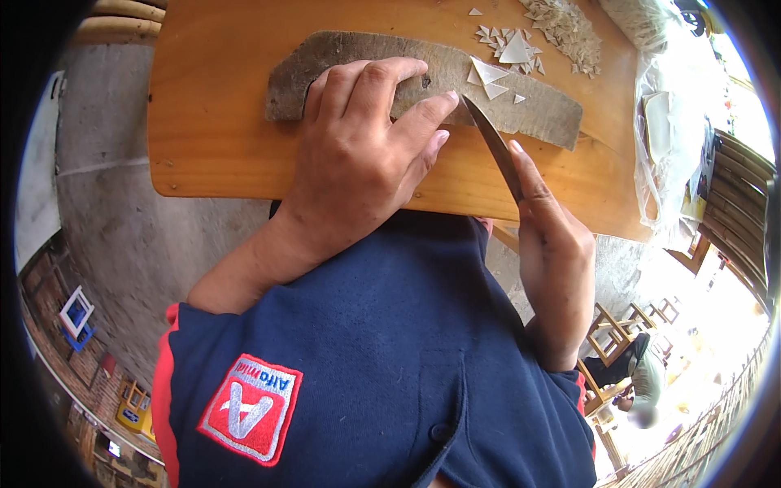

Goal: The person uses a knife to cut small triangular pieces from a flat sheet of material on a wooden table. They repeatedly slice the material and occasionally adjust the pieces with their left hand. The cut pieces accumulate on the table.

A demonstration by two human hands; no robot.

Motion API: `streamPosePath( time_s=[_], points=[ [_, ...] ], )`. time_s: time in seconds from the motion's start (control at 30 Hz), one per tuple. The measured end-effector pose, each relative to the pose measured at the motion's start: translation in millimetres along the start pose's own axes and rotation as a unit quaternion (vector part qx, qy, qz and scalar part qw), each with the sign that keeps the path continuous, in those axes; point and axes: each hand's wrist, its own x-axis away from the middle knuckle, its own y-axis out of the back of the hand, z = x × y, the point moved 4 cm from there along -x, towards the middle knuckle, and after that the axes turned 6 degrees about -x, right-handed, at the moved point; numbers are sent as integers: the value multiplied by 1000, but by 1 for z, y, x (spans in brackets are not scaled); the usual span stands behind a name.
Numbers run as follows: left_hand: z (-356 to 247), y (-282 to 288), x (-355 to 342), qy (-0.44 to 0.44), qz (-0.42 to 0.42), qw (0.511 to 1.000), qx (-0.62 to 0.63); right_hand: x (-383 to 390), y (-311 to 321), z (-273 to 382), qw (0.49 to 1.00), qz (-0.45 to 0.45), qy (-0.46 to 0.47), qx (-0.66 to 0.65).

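Observation:
A wooden board (521, 118), worn and greyish with an irregular outline, lies across the table. My left hand (362, 134) rests on it, fingers bent and spread apart, with no object visible in them. In my right hand (557, 244) is a knife (495, 148); its handle is hidden in my grip. The dark blade slants up and left, its tip near my left index fingertip. Thin whitish pieces (488, 73), mostly triangular, lie on the board right of the tip. Beyond the board's far edge are a larger pale triangle (514, 49) and several small ones.
An orange-brown wooden table (220, 154) bears everything. A heap of pale chips (565, 32) lies at its far right. Clear plastic bags (647, 138) hang along the right edge. Wooden stools (610, 333) and another person (647, 378) are in the right background.

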Motion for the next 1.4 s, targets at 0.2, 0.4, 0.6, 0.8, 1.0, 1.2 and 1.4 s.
streamPosePath(
  time_s=[0.2,0.4,0.6,0.8,1.0,1.2,1.4],
  points=[
    [0,1,-5,1,16,1000,2,7,15,-19,986,-30,-98,-131],
    [-22,-9,-7,-35,26,999,-21,11,15,-35,981,-72,-103,-148],
    [-40,-20,-15,-31,23,999,-26,17,17,-42,976,-64,-111,-175],
    [-14,-9,-35,-4,-27,996,-88,14,4,-31,983,-68,-51,-164],
    [-17,-10,-43,0,-18,998,-54,13,0,-28,987,-64,-40,-141],
    [-18,-11,-49,-14,-8,999,-52,14,2,-23,989,-63,-54,-119],
    [-17,-12,-46,-19,-11,999,-45,14,5,-16,988,-48,-99,-107]
  ],
)
